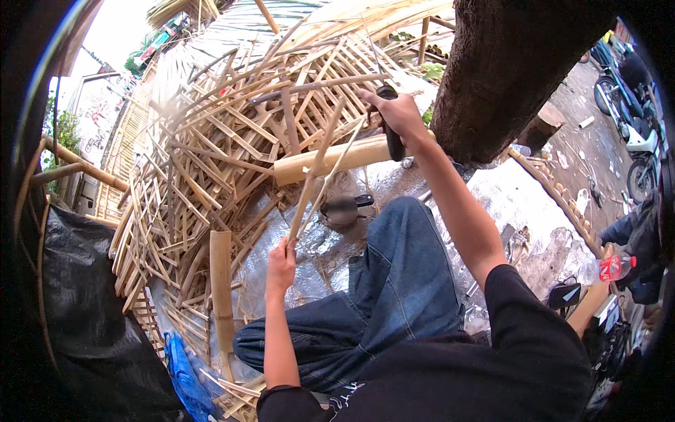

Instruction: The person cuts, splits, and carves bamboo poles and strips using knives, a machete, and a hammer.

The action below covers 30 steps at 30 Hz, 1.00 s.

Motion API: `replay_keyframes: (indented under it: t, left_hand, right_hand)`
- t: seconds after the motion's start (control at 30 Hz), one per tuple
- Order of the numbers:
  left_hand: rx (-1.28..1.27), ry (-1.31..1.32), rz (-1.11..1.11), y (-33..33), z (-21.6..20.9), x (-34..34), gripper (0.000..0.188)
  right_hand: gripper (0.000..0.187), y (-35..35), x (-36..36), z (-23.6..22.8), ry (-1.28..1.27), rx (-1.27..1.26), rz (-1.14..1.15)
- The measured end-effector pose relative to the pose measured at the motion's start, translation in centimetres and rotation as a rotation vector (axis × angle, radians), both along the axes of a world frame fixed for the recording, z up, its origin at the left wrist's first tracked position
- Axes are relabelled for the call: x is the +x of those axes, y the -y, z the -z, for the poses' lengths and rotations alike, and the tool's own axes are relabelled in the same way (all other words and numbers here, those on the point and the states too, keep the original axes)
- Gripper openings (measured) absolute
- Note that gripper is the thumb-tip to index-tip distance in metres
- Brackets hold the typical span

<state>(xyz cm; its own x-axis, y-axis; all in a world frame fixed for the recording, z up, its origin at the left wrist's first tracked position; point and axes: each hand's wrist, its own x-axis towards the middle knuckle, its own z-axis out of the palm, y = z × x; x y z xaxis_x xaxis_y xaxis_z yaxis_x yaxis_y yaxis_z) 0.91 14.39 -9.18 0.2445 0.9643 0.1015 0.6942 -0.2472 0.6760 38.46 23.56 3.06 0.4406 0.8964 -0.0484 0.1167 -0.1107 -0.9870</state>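
My left hand [281, 264] is closed around the lower end of two bamboo strips [311, 184], which slant up and to the right. They cross in front of a thick bamboo pole [344, 157] lying sideways. Beyond the pole's right end, my right hand [399, 119] grips the black handle [394, 141] of a tool. A thin line rises above that fist, but the tool's kind is hard to make out. Dark round and oblong things [344, 209] lie just past my bent knee.
A large heap of split bamboo strips [204, 148] fills the far left. A tree trunk [485, 77] stands close to my right arm. An upright bamboo piece [221, 281] is beside my left knee. A red-labelled bottle [613, 268] and parked motorbikes [636, 133] are at right.
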Motion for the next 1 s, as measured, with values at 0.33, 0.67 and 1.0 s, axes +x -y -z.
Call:
replay_keyframes:
  t: [0.33, 0.67, 1.0]
  left_hand:
    - [-0.321, 0.16, -0.119, 0.0, -5.7, 0.3, 0.036]
    - [-0.221, -0.12, -0.086, 3.7, -8.7, 1.4, 0.036]
    - [-0.35, 0.064, -0.152, 6.2, -10.3, 1.9, 0.033]
  right_hand:
    - [0.043, 18.2, 2.4, 2.1, 0.557, -0.133, -0.444]
    - [0.045, 13.1, 1.6, 5.7, 1.179, -0.046, -0.781]
    - [0.043, 9.5, 4.9, 4.3, 1.244, 0.004, -0.515]
